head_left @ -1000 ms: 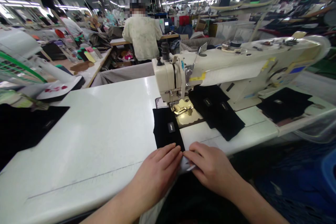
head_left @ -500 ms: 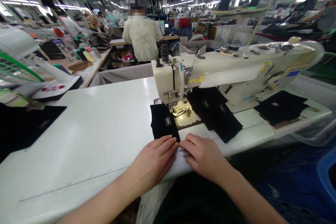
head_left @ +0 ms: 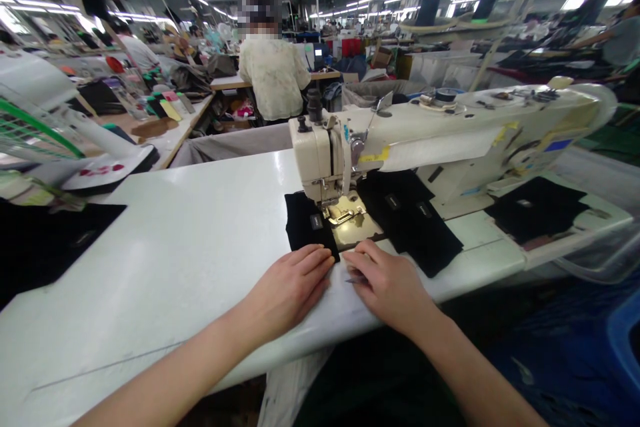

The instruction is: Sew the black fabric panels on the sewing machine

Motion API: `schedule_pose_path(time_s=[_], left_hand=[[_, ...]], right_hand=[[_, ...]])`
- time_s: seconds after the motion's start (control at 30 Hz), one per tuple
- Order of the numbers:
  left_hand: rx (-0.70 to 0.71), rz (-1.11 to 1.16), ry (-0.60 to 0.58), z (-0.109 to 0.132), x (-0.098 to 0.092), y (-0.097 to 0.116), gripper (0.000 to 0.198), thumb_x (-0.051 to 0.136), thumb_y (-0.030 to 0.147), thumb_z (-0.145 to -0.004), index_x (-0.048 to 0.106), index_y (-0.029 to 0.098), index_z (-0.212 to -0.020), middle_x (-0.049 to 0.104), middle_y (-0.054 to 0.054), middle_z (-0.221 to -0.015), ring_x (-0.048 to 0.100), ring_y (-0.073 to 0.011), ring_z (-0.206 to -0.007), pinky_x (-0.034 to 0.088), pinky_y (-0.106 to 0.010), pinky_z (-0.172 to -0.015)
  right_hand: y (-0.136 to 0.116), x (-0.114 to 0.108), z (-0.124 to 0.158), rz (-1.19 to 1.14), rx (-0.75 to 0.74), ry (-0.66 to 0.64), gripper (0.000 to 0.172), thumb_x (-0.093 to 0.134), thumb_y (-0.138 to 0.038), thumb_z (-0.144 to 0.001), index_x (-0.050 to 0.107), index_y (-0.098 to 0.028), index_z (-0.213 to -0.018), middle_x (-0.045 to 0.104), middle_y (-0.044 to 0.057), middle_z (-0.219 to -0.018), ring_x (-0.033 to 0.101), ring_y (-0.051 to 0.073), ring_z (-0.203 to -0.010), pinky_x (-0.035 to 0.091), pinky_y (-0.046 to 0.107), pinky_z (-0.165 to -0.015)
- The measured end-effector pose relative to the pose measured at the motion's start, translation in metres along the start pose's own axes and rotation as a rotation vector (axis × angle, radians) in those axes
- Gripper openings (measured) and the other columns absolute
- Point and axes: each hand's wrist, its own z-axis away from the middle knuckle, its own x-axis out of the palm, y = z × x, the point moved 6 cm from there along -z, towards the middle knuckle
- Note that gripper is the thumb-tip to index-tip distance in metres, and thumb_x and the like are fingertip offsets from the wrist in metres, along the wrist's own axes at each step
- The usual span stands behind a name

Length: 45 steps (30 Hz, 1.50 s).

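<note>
My left hand [head_left: 295, 280] lies over the near end of a black fabric piece [head_left: 303, 220], its fingers pressed together on the cloth. The piece has a small grey label and lies flat, its right edge beside the presser foot [head_left: 330, 207] of the sewing machine [head_left: 320, 153]. Close by on the right, my right hand [head_left: 387, 283] is closed with thumb and fingers together. A small pointed metal tool [head_left: 356, 279] sticks out from under its fingers; most of it is hidden. The right fingertips are just apart from the fabric's near corner.
More labelled black pieces [head_left: 415, 227] lie right of the needle plate, and another black stack [head_left: 535, 207] is at the table's right end. Black cloth [head_left: 50, 247] lies at far left near a white fan [head_left: 35, 93]. A blue crate [head_left: 590, 347] stands lower right. Ahead sits a person [head_left: 273, 73].
The black fabric piece has moved slightly forward, away from me, with my left hand on it. My right fingertips have drawn a little apart from its corner, and more of the metal tool shows.
</note>
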Motion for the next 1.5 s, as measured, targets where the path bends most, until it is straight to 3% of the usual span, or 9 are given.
schedule_pose_path(time_s=[0.13,0.23,0.4,0.53,0.63,0.87,1.27,1.5], left_hand=[[-0.007,0.018,-0.004,-0.003,-0.001,-0.007,0.033,0.046,0.024,-0.1,0.061,0.012,-0.126,0.064,-0.012,-0.126,0.059,-0.0254,-0.12,0.057,-0.042,-0.1],[-0.01,0.028,0.009,-0.004,-0.001,-0.011,0.033,0.046,0.023,-0.099,0.061,0.013,-0.126,0.064,-0.013,-0.126,0.059,-0.025,-0.12,0.057,-0.042,-0.099],[-0.033,0.027,0.009,-0.008,0.0,-0.021,0.032,0.045,0.023,-0.1,0.061,0.014,-0.126,0.063,-0.012,-0.126,0.059,-0.0244,-0.12,0.057,-0.041,-0.099],[-0.046,0.024,-0.002,-0.012,0.0,-0.029,0.033,0.044,0.024,-0.1,0.06,0.014,-0.127,0.063,-0.012,-0.127,0.058,-0.0242,-0.12,0.056,-0.043,-0.099],[-0.057,0.02,-0.015,-0.014,0.001,-0.034,0.033,0.043,0.025,-0.101,0.06,0.012,-0.126,0.063,-0.013,-0.127,0.058,-0.0245,-0.121,0.056,-0.043,-0.1],[-0.096,0.049,-0.003,-0.021,0.003,-0.047,0.032,0.042,0.026,-0.101,0.062,0.013,-0.123,0.063,-0.012,-0.124,0.059,-0.0232,-0.117,0.055,-0.042,-0.099],[-0.09,0.015,0.022,-0.03,0.002,-0.065,0.033,0.039,0.026,-0.102,0.062,0.014,-0.122,0.064,-0.012,-0.122,0.061,-0.0224,-0.113,0.056,-0.041,-0.097],[-0.113,-0.012,0.008,-0.035,0.003,-0.074,0.035,0.038,0.026,-0.102,0.061,0.012,-0.123,0.063,-0.013,-0.123,0.06,-0.0232,-0.114,0.053,-0.04,-0.101]], right_hand=[[0.028,-0.029,0.013,0.05,0.208,0.307,0.024,0.049,-0.02,-0.096,0.068,-0.019,-0.11,0.066,0.006,-0.106,0.065,0.015,-0.078,0.045,0.025,-0.061],[0.052,-0.046,0.024,0.155,0.395,0.399,0.024,0.05,-0.028,-0.097,0.068,-0.02,-0.111,0.066,0.007,-0.115,0.066,0.017,-0.079,0.045,0.028,-0.058],[0.083,-0.048,0.032,0.251,0.611,0.258,0.031,0.05,-0.038,-0.096,0.065,-0.018,-0.115,0.065,0.009,-0.122,0.067,0.022,-0.078,0.044,0.033,-0.055],[0.094,-0.045,0.033,0.221,0.684,0.208,0.032,0.053,-0.043,-0.094,0.065,-0.019,-0.112,0.067,0.008,-0.111,0.067,0.022,-0.078,0.044,0.033,-0.056],[0.1,-0.046,0.032,0.237,0.731,0.188,0.039,0.055,-0.048,-0.092,0.064,-0.018,-0.115,0.065,0.01,-0.113,0.066,0.022,-0.077,0.043,0.033,-0.056],[0.106,-0.045,0.025,0.149,0.751,0.143,0.024,0.059,-0.041,-0.09,0.065,-0.021,-0.101,0.067,0.005,-0.097,0.065,0.022,-0.079,0.042,0.032,-0.06],[0.111,-0.047,0.02,0.193,0.77,0.158,0.029,0.052,-0.044,-0.093,0.064,-0.019,-0.102,0.066,0.009,-0.104,0.064,0.022,-0.074,0.04,0.032,-0.057],[0.113,-0.046,0.014,0.165,0.82,0.087,0.016,0.051,-0.034,-0.094,0.06,-0.022,-0.089,0.067,0.007,-0.095,0.064,0.024,-0.073,0.034,0.032,-0.056]])
